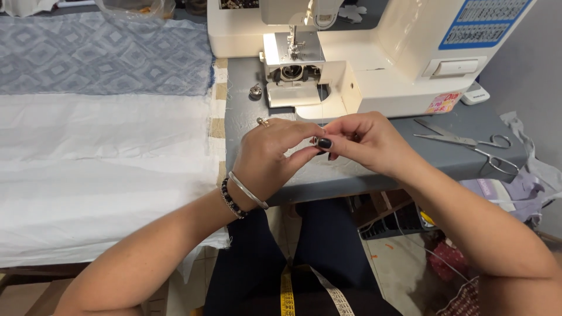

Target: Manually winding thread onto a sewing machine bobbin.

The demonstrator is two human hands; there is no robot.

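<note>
bobbin (314, 141) | pinched between left hand (270, 157) and right hand (366, 140) fingertips, both closed on it | sewing machine (351, 52) just beyond, thread access

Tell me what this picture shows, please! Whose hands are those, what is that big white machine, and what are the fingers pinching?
The camera sits on a person's head and looks down, so you see that person's own arms. The left hand and the right hand meet fingertip to fingertip over a grey table, pinching something too tiny to make out, perhaps thread. The big white box is a sewing machine, with its small lamp lit by the needle. Scissors lie to the right. On the left lie white cloth and blue patterned cloth. A yellow tape measure rests on the person's lap.
</note>
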